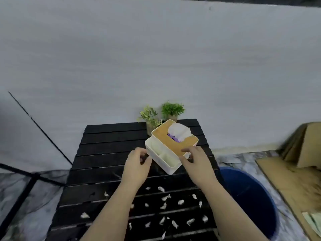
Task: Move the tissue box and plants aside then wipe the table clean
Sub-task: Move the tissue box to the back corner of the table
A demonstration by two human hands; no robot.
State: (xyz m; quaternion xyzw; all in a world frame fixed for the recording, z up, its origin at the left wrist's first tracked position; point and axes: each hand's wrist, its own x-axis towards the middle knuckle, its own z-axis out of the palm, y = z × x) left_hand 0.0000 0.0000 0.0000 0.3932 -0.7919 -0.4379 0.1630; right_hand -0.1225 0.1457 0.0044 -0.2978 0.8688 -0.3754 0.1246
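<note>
A white tissue box (165, 160) with a wooden lid and a tissue sticking out sits turned diagonally on the far half of the black slatted table (107, 146). My left hand (137, 168) pinches the box's left corner. My right hand (197, 164) grips its right near edge, thumb on the lid. Two small potted plants stand at the table's far edge behind the box: a pale green plant (149, 117) on the left and a darker green plant (172, 109) on the right. Several white paper scraps (165, 198) lie scattered across the near slats.
A blue round bin (251, 195) stands on the floor right of the table. Flattened cardboard (295, 171) lies further right. A black metal frame (31, 180) is at the left. A pale wall rises just behind the table.
</note>
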